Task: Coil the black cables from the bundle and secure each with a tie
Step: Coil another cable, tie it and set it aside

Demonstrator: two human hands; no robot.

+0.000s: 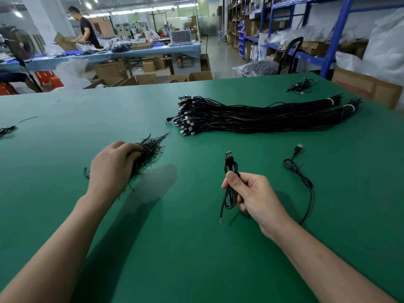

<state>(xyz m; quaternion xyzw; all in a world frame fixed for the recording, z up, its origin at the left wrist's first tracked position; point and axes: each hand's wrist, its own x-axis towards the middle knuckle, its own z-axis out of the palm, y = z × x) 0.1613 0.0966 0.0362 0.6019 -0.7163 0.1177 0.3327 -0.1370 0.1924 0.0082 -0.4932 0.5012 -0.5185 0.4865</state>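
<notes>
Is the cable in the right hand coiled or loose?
Coiled: the cable sits in loops pinched by the right hand, plug up, bare end hanging. No tie visible.

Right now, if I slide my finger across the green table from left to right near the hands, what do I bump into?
Left hand on the pile of ties → right hand holding the coiled cable → tied cable lying on the table.

Ties pile (150, 153) left, cable bundle (251, 117) behind center, 1 tied cable (297, 171) right, all on table (196, 248).
</notes>
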